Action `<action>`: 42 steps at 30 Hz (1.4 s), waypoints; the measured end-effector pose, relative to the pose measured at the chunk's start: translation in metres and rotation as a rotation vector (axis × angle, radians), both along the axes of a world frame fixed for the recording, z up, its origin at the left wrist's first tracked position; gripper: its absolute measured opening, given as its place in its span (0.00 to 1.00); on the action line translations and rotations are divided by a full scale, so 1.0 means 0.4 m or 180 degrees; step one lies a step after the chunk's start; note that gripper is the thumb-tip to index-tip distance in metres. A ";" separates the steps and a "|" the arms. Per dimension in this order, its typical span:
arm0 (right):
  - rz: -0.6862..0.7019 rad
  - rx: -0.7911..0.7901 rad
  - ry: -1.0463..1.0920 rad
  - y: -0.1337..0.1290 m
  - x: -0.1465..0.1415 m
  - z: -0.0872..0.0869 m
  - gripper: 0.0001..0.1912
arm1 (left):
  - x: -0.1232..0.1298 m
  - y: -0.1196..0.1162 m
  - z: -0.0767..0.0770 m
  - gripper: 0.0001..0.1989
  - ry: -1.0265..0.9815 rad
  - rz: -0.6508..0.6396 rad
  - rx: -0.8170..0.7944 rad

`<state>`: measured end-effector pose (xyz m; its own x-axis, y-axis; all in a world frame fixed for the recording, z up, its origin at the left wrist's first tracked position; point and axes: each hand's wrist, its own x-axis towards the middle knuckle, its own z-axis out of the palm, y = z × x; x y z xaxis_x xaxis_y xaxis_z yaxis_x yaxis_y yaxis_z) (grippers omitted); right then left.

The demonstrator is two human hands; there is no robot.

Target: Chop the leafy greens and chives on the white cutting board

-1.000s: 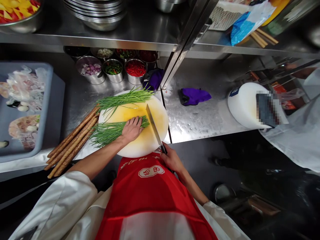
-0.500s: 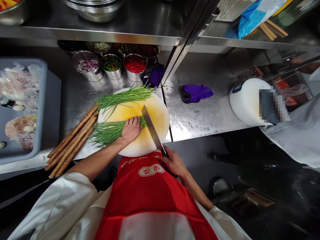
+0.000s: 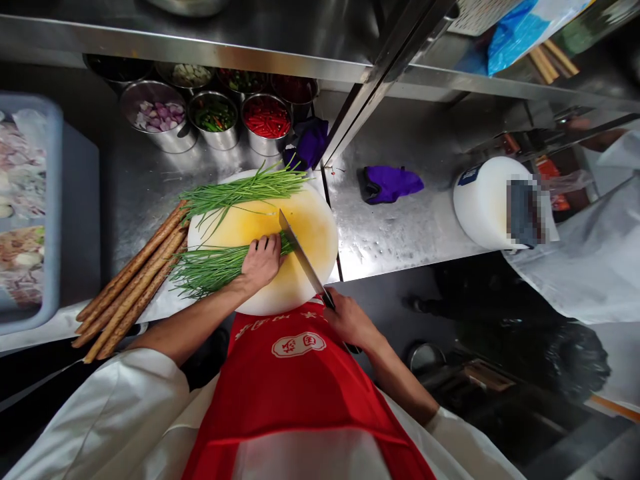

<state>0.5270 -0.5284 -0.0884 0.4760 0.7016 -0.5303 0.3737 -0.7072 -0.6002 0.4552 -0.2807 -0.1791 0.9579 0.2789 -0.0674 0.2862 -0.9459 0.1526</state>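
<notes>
A bundle of green chives [image 3: 210, 268] lies across the near half of a round white cutting board [image 3: 323, 217]. Over its right end my left hand [image 3: 262, 261] is closed, fingers curled and pressing the stalks down. My right hand [image 3: 349, 319] grips the dark handle of a long knife [image 3: 303, 259] at the board's near right edge. The blade slants up and left over the board, close beside the cut end of the bundle and just right of my left fingers. A second bunch of chives [image 3: 245, 189] rests along the far side of the board.
Long brown roots [image 3: 133, 283] lean left of the board, beside a grey tub [image 3: 75, 200] of bagged food. Metal pots of chopped shallots [image 3: 159, 116], green chillies [image 3: 215, 117] and red chillies [image 3: 267, 119] stand behind. Purple gloves [image 3: 395, 183] lie rightward; another person stands by a second board [image 3: 473, 207].
The camera view has shifted slightly, bringing the tub and roots further left. The knife tip sits a little further left, while my left hand keeps its place on the chives.
</notes>
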 end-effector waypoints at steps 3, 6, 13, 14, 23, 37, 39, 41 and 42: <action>0.0008 -0.0068 -0.0045 0.043 0.007 -0.044 0.24 | 0.005 0.002 0.002 0.33 0.0035 -0.0003 0.0005; -0.0004 -0.0072 -0.0152 0.064 0.001 -0.084 0.28 | 0.006 0.004 0.004 0.33 0.0028 -0.0003 0.0093; 0.0164 0.0060 -0.0233 0.037 0.001 -0.078 0.26 | -0.002 0.012 0.003 0.33 0.0094 -0.0022 0.0516; 0.0150 0.0092 -0.0220 0.037 0.004 -0.081 0.26 | -0.002 0.012 0.003 0.33 0.0110 -0.0018 0.0577; -0.0452 0.1070 0.1049 -0.019 0.077 -0.114 0.13 | 0.000 0.022 0.041 0.39 0.0362 0.0202 0.0559; -0.1658 0.1784 0.3383 -0.181 0.208 -0.326 0.16 | 0.223 0.034 0.109 0.35 0.1140 0.0351 0.0014; -0.1603 0.1737 0.3470 -0.171 0.209 -0.339 0.16 | 0.233 0.023 0.113 0.35 0.1246 0.0257 0.0151; -0.1552 0.1695 0.3552 -0.157 0.206 -0.347 0.16 | 0.231 0.009 0.116 0.30 0.1269 0.0219 0.0328; -0.1530 0.1676 0.3587 -0.149 0.204 -0.350 0.16 | 0.228 0.003 0.117 0.27 0.1248 0.0227 0.0397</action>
